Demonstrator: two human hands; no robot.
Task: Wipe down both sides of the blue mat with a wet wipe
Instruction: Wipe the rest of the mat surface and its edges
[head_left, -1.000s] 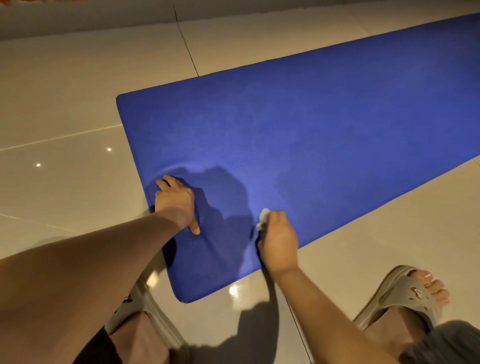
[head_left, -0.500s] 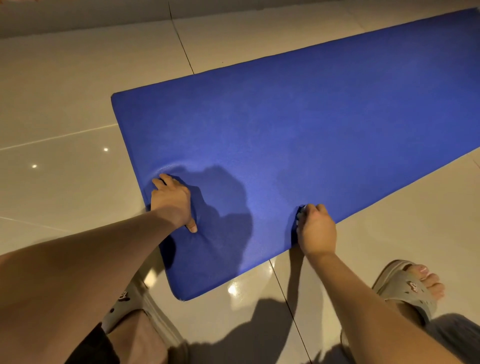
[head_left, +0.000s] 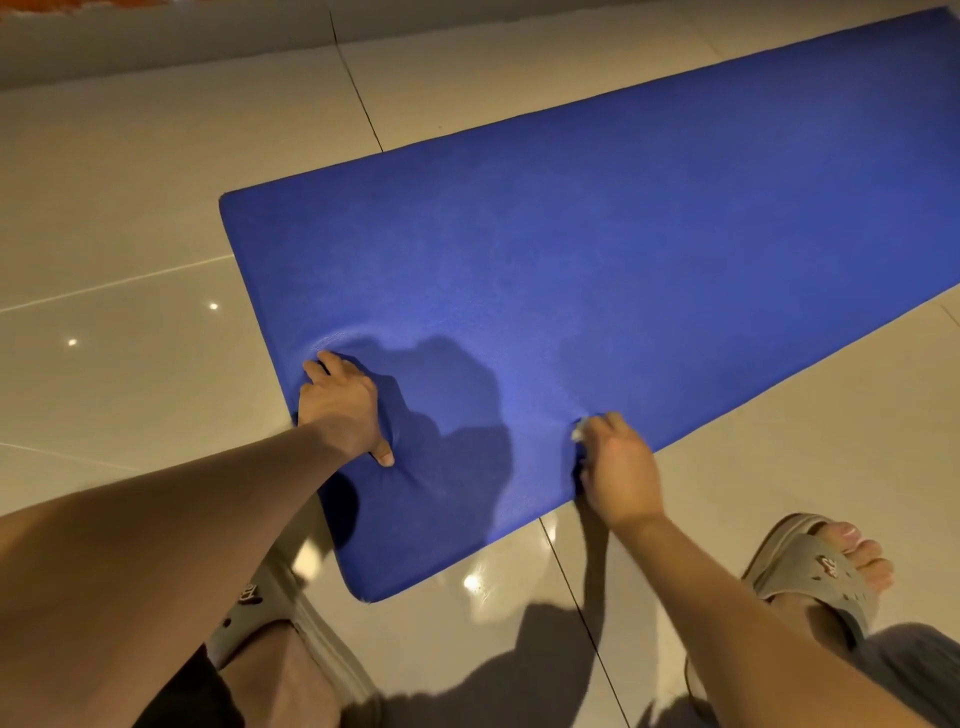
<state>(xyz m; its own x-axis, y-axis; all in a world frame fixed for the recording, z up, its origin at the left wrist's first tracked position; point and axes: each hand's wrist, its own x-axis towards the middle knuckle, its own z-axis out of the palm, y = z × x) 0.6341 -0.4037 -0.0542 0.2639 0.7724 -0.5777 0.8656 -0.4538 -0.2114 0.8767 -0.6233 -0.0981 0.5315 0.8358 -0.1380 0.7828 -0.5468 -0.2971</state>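
Note:
The blue mat (head_left: 597, 270) lies flat on the tiled floor and runs off the frame at the upper right. My left hand (head_left: 343, 410) presses down on the mat near its left short edge, fingers spread and thumb out, denting the foam. My right hand (head_left: 618, 467) sits at the mat's near long edge with its fingers curled round a white wet wipe (head_left: 576, 432). Only a small corner of the wipe shows past the fingers.
Glossy beige floor tiles (head_left: 130, 364) surround the mat, with grout lines and light reflections. My feet in grey-brown slippers stand close to the mat: one at the near corner (head_left: 260, 608), one at the lower right (head_left: 815, 566). A grey wall base runs along the top.
My right hand with the wipe slid right along the mat's near edge to the floor side, then stayed at that edge. My left hand kept pressing in the same place.

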